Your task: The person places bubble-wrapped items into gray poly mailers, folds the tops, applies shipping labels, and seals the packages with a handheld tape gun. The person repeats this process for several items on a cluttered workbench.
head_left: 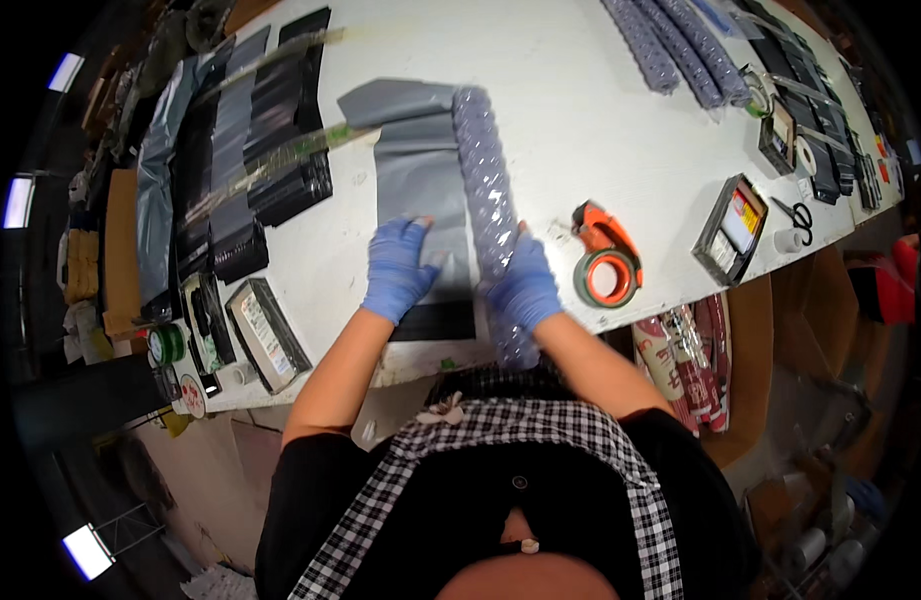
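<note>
A grey plastic mailing bag [418, 165] lies lengthwise on the white table in front of me, creased near its far end. Along its right edge runs a long roll wrapped in bubble wrap [483, 165], whose near end sticks out past the table edge. My right hand [527, 285], in a blue glove, is closed around the near part of this roll, thumb on the left side and fingers along the right. My left hand [395, 268], gloved too, rests on the bag with its thumb spread from the fingers. A black strip [435, 322] shows below the bag.
An orange tape dispenser [607, 262] stands to the right. Beyond it are a label box [732, 230] and scissors [797, 214]. More bubble-wrapped rolls [670, 50] lie at the far right. Stacked bags [290, 130] and another label box [267, 335] are on the left.
</note>
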